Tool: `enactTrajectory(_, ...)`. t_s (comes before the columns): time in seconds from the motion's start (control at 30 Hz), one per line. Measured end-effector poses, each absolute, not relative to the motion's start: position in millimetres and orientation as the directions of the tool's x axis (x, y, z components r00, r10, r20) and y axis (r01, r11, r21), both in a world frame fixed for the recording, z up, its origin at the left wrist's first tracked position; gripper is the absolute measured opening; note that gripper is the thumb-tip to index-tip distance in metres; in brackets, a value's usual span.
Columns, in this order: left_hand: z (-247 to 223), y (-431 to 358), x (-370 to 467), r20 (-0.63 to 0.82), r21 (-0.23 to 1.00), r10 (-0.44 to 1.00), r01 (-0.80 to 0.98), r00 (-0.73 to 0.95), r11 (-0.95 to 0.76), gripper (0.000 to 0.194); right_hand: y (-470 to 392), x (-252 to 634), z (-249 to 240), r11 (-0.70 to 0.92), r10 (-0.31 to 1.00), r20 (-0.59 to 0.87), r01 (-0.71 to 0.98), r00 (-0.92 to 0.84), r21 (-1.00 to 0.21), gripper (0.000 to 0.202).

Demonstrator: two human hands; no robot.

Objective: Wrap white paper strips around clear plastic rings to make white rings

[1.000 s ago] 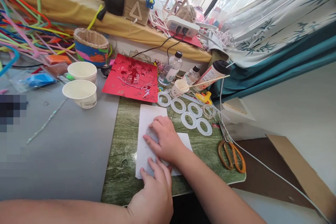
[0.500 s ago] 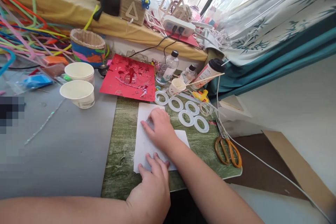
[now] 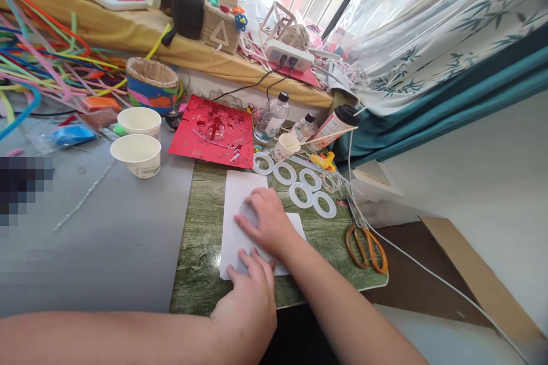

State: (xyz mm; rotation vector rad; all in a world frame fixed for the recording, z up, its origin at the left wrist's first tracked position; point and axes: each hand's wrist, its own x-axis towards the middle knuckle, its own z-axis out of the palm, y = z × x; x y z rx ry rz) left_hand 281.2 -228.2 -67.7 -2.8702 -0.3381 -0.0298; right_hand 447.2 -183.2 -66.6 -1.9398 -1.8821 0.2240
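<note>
Head view: at centre, my open left hand (image 3: 250, 302) steadies white paper (image 3: 233, 199); my right hand (image 3: 272, 225) curls by a clear round piece (image 3: 249, 214), grip unclear. Shifting it calls for flat paper.

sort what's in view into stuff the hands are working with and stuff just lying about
In hand:
- white paper, under both the left hand and right hand
- clear round piece, at the right fingers

Apparently just lying about:
- five whitish rings
- scissors
- red sheet
- two pale cups
</note>
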Motion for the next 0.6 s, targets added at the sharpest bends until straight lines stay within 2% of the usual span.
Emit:
enactTrajectory(0.1, -65.8, -226.4, 281.4, 0.045, -0.245, 0.221, 0.226, 0.974, -0.943, 0.044, -175.6, 441.3, -66.8, -0.059, 0.966, 0.208, 0.918, 0.151, -0.392, 0.021)
enactTrajectory(0.27, -66.4, -225.4, 281.7, 0.054, -0.247, 0.195, 0.202, 0.979, -0.948, 0.04, -177.0, 437.1, -65.5, 0.055, 0.98, 0.196, 0.899, 0.034, -0.434, 0.023)
enactTrajectory(0.43, -68.6, -223.9, 280.4, 0.083, -0.26, 0.173, 0.189, 0.981, -0.947, 0.046, -164.4, 442.4, -62.7, -0.026, 0.967, 0.221, 0.915, 0.125, -0.404, 0.021)
enactTrajectory(0.6, -68.9, -223.3, 281.8, 0.055, -0.263, 0.214, 0.221, 0.975, -0.939, 0.045, -166.7, 439.9, -61.4, 0.043, 0.983, 0.181, 0.911, 0.035, -0.41, 0.021)
